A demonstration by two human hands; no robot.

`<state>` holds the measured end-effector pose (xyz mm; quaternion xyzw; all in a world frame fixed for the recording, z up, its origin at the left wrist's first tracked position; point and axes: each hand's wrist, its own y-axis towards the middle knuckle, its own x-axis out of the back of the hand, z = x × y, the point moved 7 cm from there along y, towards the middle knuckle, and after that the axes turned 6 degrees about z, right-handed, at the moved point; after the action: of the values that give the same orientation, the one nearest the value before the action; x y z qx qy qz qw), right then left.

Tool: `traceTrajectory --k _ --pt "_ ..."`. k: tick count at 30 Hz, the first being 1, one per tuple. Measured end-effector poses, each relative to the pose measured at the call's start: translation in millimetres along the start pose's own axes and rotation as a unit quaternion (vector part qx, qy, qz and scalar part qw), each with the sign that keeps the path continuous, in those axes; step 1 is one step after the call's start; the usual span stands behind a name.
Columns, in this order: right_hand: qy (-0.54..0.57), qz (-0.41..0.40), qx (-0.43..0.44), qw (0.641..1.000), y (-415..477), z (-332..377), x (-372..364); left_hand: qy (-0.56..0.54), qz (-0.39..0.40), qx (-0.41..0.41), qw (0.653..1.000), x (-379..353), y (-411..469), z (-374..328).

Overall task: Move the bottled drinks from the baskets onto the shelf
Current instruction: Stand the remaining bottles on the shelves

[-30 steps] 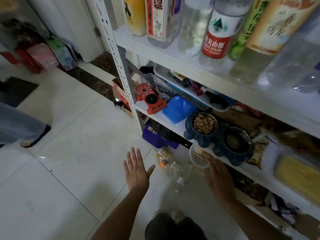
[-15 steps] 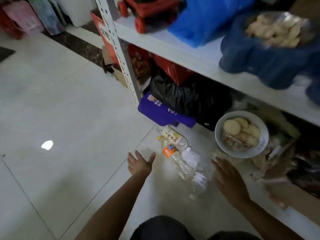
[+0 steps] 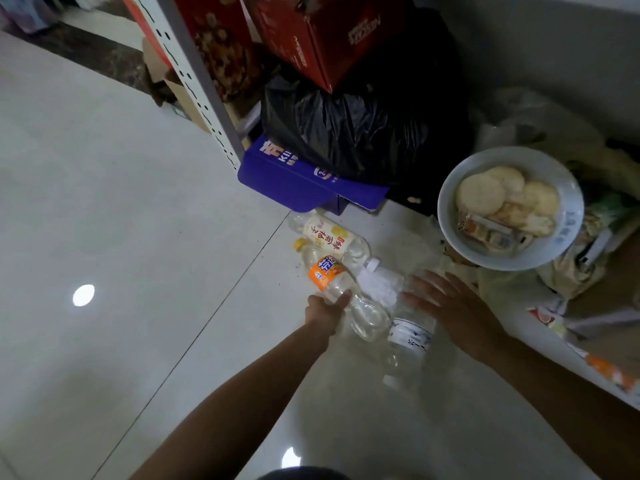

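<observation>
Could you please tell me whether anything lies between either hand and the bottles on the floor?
Nothing visible does. The left hand grips the orange-labelled bottle, and the open right hand reaches toward the white-labelled bottle with nothing between them. The bowl sits off to the side.

Bottles (image 3: 325,271) lie on floor (image 3: 138,237) just before carton (image 3: 304,181); bag (image 3: 346,133) behind carton, bowl (image 3: 568,233) to its right, shelf post (image 3: 194,74) at its left.
</observation>
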<state>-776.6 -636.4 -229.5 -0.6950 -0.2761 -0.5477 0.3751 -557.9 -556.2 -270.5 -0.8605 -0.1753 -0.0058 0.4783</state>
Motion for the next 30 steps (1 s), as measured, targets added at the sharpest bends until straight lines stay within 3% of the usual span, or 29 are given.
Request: traceTrajectory --k 4,10,15,18,21,26,28,30 --pt "-0.073 -0.005 0.082 0.994 12.8 20.4 1.0 -0.069 0.013 0.009 0.997 -13.2 3.1 -8.7" --pt "-0.069 -0.019 0.064 0.995 13.7 23.6 -7.7 -0.122 0.037 0.003 0.992 -12.0 11.3 -12.6" --pt "-0.068 -0.125 0.057 0.988 4.5 23.7 11.6 -0.122 0.064 -0.012 0.990 -0.6 6.4 -4.0" --pt "0.005 -0.151 0.008 0.988 1.1 16.7 21.4 -0.132 0.088 -0.040 0.987 12.2 -4.2 3.1" --pt "0.144 -0.077 -0.064 0.984 9.3 6.3 24.6 -0.169 0.078 -0.058 0.981 31.2 -24.0 4.0" --pt "0.430 -0.027 -0.203 0.879 11.2 11.6 81.8 -0.219 0.054 -0.080 0.971 72.1 -78.3 -11.9" --pt "0.476 -0.001 -0.229 0.849 14.2 18.0 115.4 -0.237 0.043 -0.084 0.967 90.1 -107.2 -21.8" --pt "0.484 0.029 -0.231 0.844 17.8 23.5 159.6 -0.262 0.030 -0.092 0.960 107.6 -142.9 -36.2"
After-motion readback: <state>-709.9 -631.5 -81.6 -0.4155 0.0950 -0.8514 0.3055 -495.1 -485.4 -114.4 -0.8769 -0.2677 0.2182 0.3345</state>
